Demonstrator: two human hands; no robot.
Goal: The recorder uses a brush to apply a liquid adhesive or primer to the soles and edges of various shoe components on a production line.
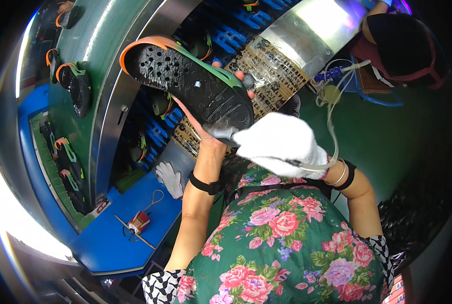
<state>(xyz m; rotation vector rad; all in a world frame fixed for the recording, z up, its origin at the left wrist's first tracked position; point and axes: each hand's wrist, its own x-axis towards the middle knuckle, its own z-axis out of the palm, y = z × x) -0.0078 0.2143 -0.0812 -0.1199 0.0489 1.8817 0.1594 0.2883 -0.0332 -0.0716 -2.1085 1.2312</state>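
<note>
A black shoe sole (pixel 185 76) with an orange-to-green rim is held up in front of me, its holed, wet-looking face towards me. My left hand (pixel 195 121) grips it from underneath, with fingertips showing past its far right edge. My right hand (pixel 281 144), in a white glove, is closed round a brush (pixel 223 133); the bristles touch the sole's near end and look smeared by motion. A clear tube (pixel 332 131) runs from beside the glove up to the right. The glove hides the brush handle and my right fingers.
More shoe parts (pixel 75 88) lie on the green conveyor belt (pixel 107 30) at left. A blue tabletop (pixel 97 251) bears a white glove (pixel 170 180) and a red spool-like thing (pixel 139 222) with a stick. Stained cardboard (pixel 281 66) lies beyond the sole. Another person (pixel 398 43) is at upper right.
</note>
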